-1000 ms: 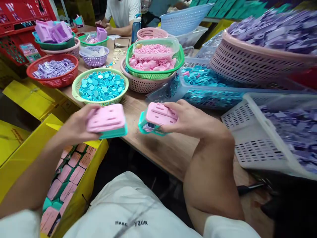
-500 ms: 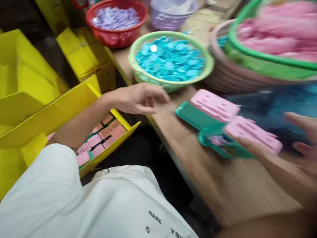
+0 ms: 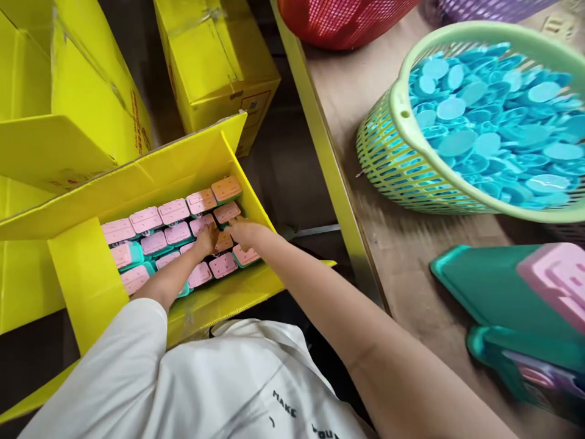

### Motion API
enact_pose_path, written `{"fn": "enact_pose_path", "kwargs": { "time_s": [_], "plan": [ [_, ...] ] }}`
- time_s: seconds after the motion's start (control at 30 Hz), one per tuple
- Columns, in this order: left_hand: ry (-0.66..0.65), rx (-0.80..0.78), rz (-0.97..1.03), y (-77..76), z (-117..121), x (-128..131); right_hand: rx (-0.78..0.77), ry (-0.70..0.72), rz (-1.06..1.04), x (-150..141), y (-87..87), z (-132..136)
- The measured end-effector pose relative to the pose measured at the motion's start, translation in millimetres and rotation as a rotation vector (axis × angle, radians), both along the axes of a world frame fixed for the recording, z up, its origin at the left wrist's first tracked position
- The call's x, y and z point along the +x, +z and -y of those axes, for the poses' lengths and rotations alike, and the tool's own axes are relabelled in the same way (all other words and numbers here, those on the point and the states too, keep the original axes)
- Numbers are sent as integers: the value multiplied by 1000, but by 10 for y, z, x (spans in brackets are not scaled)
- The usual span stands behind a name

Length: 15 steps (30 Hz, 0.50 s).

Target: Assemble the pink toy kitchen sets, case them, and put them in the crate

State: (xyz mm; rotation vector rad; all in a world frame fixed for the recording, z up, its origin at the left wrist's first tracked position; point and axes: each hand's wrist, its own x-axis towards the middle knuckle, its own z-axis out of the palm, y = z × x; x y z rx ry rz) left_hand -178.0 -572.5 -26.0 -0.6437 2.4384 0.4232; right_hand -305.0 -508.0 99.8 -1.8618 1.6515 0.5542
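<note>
Both arms are down inside an open yellow carton, among rows of pink-topped teal cases. Left hand and right hand sit close together toward the carton's right end, one case top showing between them. Fingers of both are partly hidden and small from here; cannot tell whether they pinch that case or merely touch.

Edges: right forearm crosses just above the carton's right wall. Long far flap stands up, left flap leans outward. Packed rows leave the hands only narrow slots. Dark gap between carton and table edge.

Surface: wooden tabletop, a pale green basket heaped with blue discs, a red basket beyond. Two more cases rest nearer the person, blurred, partly out of view.

Room: taped yellow box behind; another open carton at left.
</note>
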Motion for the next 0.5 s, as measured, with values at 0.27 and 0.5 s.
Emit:
{"fn": "enact_pose_path", "kwargs": {
  "time_s": [0.27,0.5],
  "plan": [
    [-18,-65,-132,-356,-131,132,95,-125,-84,127,-498,-242],
    [63,-53,-149,-488,-162,200,32,-212,-77,161,-663,-546]
  ]
}}
